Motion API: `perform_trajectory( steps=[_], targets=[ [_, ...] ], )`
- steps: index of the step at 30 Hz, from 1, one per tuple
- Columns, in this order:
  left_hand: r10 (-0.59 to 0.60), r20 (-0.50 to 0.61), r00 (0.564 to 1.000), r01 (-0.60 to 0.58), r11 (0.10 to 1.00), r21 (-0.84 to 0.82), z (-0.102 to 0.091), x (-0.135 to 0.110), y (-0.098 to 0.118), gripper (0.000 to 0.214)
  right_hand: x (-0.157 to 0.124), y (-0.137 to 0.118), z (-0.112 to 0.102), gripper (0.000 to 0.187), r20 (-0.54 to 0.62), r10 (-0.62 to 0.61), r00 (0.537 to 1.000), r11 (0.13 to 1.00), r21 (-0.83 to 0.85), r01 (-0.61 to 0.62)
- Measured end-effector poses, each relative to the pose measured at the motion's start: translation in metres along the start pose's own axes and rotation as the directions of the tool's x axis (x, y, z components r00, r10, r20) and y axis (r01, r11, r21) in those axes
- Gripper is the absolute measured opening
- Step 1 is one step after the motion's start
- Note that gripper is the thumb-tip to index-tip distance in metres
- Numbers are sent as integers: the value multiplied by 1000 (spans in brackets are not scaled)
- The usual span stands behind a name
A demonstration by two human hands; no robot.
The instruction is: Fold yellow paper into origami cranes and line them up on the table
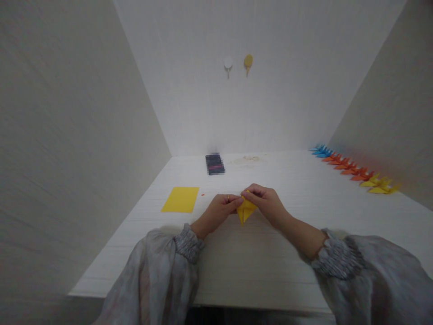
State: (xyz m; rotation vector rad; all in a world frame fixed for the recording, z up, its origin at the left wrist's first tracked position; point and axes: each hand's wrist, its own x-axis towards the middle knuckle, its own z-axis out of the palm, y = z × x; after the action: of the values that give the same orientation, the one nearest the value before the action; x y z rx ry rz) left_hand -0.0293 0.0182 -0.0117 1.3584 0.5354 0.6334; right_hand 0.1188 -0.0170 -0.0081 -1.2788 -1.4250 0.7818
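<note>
Between my two hands is a piece of folded yellow origami paper [246, 211], its pointed end aimed down toward the table's front edge. My left hand [223, 207] pinches its left side, and a ring shows on one finger. My right hand [265, 201] grips the upper right part, with thumb and fingers closed on it. The fingertips hide the top of the folds. Left of my left hand, a flat yellow paper square [181, 199] lies on the white table [270, 280].
A row of folded paper cranes, blue [321, 151], orange [348, 167] and yellow [379, 185], runs along the right wall. A dark blurred object [215, 164] lies near the back wall. Two hooks, white [228, 63] and yellow [248, 61], are on that wall. An orange scrap [203, 194] lies beside the square.
</note>
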Motion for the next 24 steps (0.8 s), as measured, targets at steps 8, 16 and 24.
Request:
perform_trajectory(
  steps=[8,16,24],
  targets=[
    [-6,-24,1000,7,1000,26,2,0,3,28,-1,-1,-1,21,-1,-11,1000,999,41,11],
    [-10,-46,999,12,999,42,0,1,1,25,-2,-1,-2,19,7,-31,1000,997,66,30],
    [-30,-45,999,32,999,31,0,1,2,25,-1,0,-1,22,-38,-30,999,995,94,33]
  ],
)
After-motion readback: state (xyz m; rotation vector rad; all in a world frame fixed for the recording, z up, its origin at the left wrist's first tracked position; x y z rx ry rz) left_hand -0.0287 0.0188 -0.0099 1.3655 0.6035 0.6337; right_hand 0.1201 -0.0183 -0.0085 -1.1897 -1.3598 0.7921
